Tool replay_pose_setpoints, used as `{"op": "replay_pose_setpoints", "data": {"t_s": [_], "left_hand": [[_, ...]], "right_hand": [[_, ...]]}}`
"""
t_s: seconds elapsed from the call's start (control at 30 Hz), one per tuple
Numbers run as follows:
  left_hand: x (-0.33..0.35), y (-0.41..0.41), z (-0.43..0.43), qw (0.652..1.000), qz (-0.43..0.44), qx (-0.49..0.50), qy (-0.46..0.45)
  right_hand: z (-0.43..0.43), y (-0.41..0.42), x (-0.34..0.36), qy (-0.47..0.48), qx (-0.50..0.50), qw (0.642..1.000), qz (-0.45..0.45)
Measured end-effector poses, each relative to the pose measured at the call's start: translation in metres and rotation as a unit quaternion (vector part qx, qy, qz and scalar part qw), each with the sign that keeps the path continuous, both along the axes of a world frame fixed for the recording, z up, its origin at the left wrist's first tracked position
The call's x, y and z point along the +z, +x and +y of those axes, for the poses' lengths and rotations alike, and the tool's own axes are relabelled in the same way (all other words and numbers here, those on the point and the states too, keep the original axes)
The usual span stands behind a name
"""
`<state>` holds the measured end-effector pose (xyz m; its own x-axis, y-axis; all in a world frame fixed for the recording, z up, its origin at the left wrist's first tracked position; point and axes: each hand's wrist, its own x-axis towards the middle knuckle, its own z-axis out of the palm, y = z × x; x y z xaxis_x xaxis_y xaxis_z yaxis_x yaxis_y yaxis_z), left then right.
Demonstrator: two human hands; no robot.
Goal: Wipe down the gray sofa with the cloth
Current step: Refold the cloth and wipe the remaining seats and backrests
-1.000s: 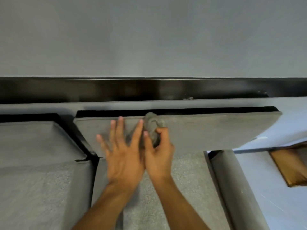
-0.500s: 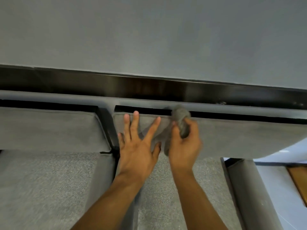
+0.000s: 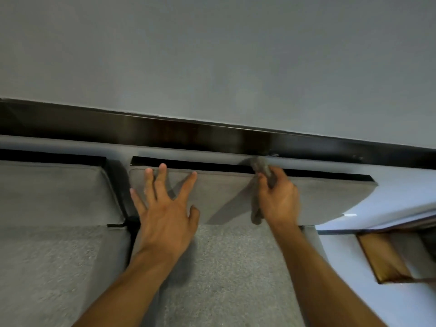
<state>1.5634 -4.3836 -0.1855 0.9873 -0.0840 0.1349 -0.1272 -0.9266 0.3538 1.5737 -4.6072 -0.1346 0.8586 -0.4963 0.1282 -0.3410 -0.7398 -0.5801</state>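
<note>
Head view: the left hand (image 3: 165, 208) lies flat, fingers straight and spread, against the left part of a back cushion (image 3: 224, 194) of the gray sofa (image 3: 236, 274). The right hand (image 3: 278, 199) grips the bunched gray cloth (image 3: 263, 168) at the top edge of the same cushion. 1 end of the cloth hangs below the hand. 1 more cushion (image 3: 54, 190) sits to the left.

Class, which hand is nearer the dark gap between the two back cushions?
Left. The left hand lies flat just right of the gap; the right hand, gripping the cloth, is farther right.
</note>
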Motion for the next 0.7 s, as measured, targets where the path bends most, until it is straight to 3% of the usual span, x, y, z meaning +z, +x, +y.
{"op": "replay_pose_setpoints", "data": {"t_s": [0.27, 0.43, 0.53, 0.7], "left_hand": [[0.001, -0.011, -0.076, 0.996, -0.037, -0.085, 0.016], [0.005, -0.014, -0.128, 0.992, -0.035, -0.122, 0.025], [0.009, -0.014, -0.158, 0.989, -0.032, -0.139, 0.041], [0.014, -0.011, -0.206, 0.982, -0.041, -0.172, 0.062]], "right_hand": [[-0.165, -0.009, 0.032, -0.017, -0.124, 0.984, 0.128], [-0.189, -0.013, 0.022, -0.027, -0.07, 0.99, 0.12], [-0.209, -0.022, 0.015, -0.079, -0.034, 0.989, 0.118], [-0.273, -0.048, 0.011, -0.069, -0.052, 0.993, 0.076]]}}
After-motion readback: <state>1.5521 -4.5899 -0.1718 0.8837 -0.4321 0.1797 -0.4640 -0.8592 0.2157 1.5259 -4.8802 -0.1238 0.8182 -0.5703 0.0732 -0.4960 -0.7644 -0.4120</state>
